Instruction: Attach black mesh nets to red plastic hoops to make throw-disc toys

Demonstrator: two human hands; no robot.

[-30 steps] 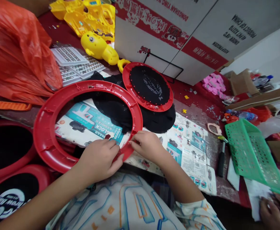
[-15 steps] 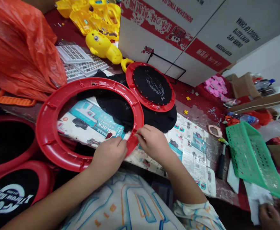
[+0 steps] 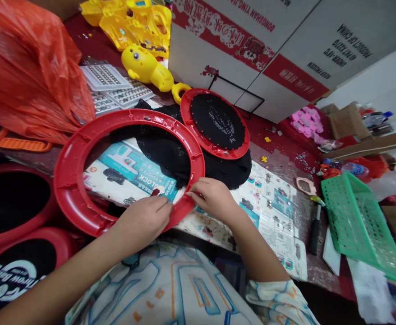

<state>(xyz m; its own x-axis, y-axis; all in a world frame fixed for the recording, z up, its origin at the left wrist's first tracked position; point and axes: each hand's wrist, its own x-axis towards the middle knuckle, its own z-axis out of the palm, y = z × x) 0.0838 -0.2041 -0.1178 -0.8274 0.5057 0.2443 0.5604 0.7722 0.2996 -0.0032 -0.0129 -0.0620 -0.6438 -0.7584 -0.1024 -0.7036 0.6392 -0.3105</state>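
A large red plastic ring (image 3: 68,178) lies in front of me, its ribbed side facing up. My left hand (image 3: 149,221) is closed over the ring's near edge, fingertips at the inner rim and partly hidden. My right hand (image 3: 214,198) pinches the ring's right side, thumb and fingers close together. Through and behind the ring shows bunched black mesh fabric (image 3: 223,174). On that fabric rests a second red ring (image 3: 188,119) with a black mesh disc (image 3: 214,119) fitted inside it.
Finished-looking red discs (image 3: 42,239) are stacked at left. An orange plastic bag (image 3: 32,67), trays of small metal parts (image 3: 105,76) and a yellow toy (image 3: 150,70) stand behind. To the right are a black-handled tool (image 3: 315,232) and a green basket (image 3: 347,216). Large cartons (image 3: 218,58) block the back.
My left hand has slid a little left along the ring's near edge. My right hand has barely shifted. Another person's hand at the lower right has gone from view.
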